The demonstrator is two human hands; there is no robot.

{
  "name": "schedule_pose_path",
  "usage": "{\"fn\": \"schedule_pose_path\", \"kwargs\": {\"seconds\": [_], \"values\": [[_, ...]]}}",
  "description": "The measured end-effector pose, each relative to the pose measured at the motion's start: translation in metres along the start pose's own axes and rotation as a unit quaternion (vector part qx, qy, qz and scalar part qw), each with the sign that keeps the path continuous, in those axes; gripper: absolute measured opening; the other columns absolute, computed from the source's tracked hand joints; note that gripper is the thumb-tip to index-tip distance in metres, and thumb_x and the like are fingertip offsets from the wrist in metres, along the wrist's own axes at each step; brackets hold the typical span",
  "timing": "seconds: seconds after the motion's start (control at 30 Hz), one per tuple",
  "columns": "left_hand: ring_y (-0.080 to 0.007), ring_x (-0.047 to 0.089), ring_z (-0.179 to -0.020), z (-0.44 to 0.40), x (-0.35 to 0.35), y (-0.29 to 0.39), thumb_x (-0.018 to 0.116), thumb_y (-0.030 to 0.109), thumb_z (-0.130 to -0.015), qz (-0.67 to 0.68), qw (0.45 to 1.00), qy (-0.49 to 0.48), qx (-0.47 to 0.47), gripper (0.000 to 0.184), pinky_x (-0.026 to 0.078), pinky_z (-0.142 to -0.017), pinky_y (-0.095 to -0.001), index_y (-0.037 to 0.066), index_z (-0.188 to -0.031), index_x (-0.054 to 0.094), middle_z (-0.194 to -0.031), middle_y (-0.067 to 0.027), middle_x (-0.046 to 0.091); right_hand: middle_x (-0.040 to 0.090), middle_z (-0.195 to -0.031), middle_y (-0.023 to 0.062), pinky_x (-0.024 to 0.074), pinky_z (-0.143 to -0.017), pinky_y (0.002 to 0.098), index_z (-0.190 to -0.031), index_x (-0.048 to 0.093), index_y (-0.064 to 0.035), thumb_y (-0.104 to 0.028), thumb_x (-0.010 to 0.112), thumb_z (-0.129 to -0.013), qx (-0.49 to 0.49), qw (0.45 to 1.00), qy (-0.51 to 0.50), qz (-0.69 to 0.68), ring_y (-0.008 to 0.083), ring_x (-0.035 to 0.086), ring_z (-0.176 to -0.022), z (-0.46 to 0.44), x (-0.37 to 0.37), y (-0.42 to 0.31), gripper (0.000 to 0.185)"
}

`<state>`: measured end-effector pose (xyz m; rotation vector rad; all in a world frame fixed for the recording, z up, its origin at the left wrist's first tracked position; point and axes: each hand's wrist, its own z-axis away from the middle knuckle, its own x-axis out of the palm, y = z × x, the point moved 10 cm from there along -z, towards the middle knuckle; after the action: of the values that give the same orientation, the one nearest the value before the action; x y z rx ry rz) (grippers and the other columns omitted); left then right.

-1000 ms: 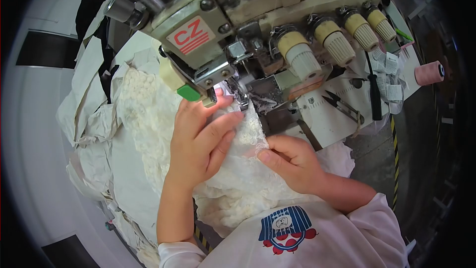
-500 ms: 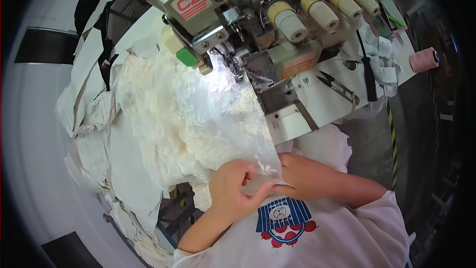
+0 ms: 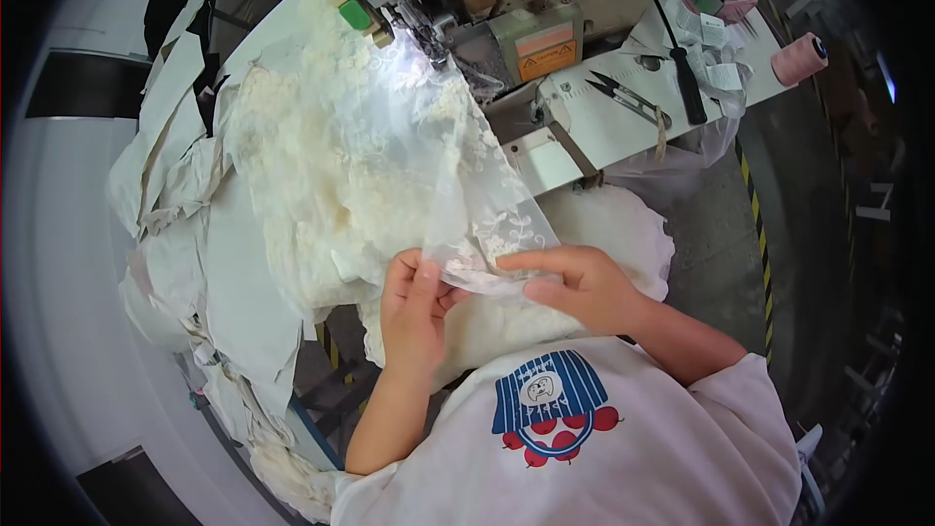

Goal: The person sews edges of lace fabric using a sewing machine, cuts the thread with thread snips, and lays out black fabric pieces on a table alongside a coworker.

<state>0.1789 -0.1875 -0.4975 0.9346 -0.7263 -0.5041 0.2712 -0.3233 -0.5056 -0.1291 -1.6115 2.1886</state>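
Note:
Sheer white lace fabric (image 3: 487, 205) stretches from beneath the needle area of the sewing machine (image 3: 545, 44) down toward my body. My left hand (image 3: 417, 307) pinches the lower left corner of the lace between thumb and fingers. At the lower right edge, my right hand (image 3: 579, 282) has its index finger extended over the lace and its thumb just below, a little apart. A lit patch of the lace lies by the machine's presser area. Bulky cream fabric (image 3: 321, 185) is bunched to the left of the lace.
Thread snips (image 3: 628, 99), a black screwdriver (image 3: 689, 83) and a pink thread spool (image 3: 800, 60) are on the table at the right. White labels (image 3: 723, 75) lie near them. Pale cloth pieces (image 3: 175, 185) hang at the left. More white fabric (image 3: 618, 229) lies below the table edge.
Both hands have left the machine's needle area and come back toward my body, now at the lace's near edge. The view has tilted down, so the machine sits higher in frame.

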Motion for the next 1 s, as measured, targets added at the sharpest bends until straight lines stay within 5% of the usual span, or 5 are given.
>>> {"fn": "schedule_pose_path", "kwargs": {"seconds": [0.27,0.37,0.47,0.8,1.0], "values": [[-0.0177,0.057,-0.09,0.021,0.007,-0.046,0.049,0.029,-0.097,0.137,0.988,-0.001,-0.076,0.025,0.047,-0.084,-0.0299,0.007,-0.109,0.049,-0.105,-0.0093,0.057,0.06,-0.11,0.0014,0.0453,-0.081,0.0226,-0.137,0.047,-0.0081,-0.017,0.052,-0.096,0.042,0.973,0.029,-0.226,0.006,0.052,-0.1,0.007,0.013,0.015,0.042],[-0.016,0.046,-0.09,0.04,0.012,-0.034,0.072,-0.001,-0.072,-0.083,0.992,-0.01,0.099,0.04,0.041,-0.082,-0.0276,0.008,-0.101,0.046,-0.101,-0.0057,0.046,0.058,-0.111,0.0022,0.0427,-0.07,0.0211,-0.146,0.032,-0.0116,-0.017,0.05,-0.097,-0.008,0.98,0.076,-0.185,0.0038,0.048,-0.087,0.003,0.005,0.03,0.053],[-0.0176,0.046,-0.091,0.057,0.033,-0.033,0.077,0.002,-0.065,-0.399,0.885,-0.082,0.224,0.049,0.042,-0.081,-0.0292,0.007,-0.102,0.045,-0.1,-0.007,0.046,0.055,-0.115,0.0027,0.0369,-0.062,0.0198,-0.15,0.019,-0.0147,-0.015,0.048,-0.097,-0.048,0.975,0.093,-0.195,0.0029,0.041,-0.077,0.004,0.006,0.042,0.061],[-0.0199,0.053,-0.086,0.059,0.055,-0.023,0.072,0.003,-0.075,-0.504,0.796,-0.065,0.329,0.028,0.044,-0.076,-0.0293,0.003,-0.096,0.054,-0.097,-0.0091,0.053,0.048,-0.133,0.013,0.0371,-0.103,0.0353,-0.143,0.028,-0.0052,-0.041,0.03,-0.102,-0.007,0.841,0.072,-0.536,0.0212,0.05,-0.12,0.014,0.026,0.055,0.055],[-0.0094,0.056,-0.082,0.048,0.006,-0.069,0.06,0.007,-0.091,-0.103,0.994,-0.024,0.022,0.011,0.049,-0.079,-0.0246,0.003,-0.098,0.054,-0.101,-0.0043,0.058,0.06,-0.115,0.0089,0.0417,-0.091,0.0309,-0.124,0.053,-0.0034,-0.028,0.044,-0.099,0.035,0.938,0.106,-0.327,0.0202,0.057,-0.104,0.021,0.02,0.084,0.036]]}}
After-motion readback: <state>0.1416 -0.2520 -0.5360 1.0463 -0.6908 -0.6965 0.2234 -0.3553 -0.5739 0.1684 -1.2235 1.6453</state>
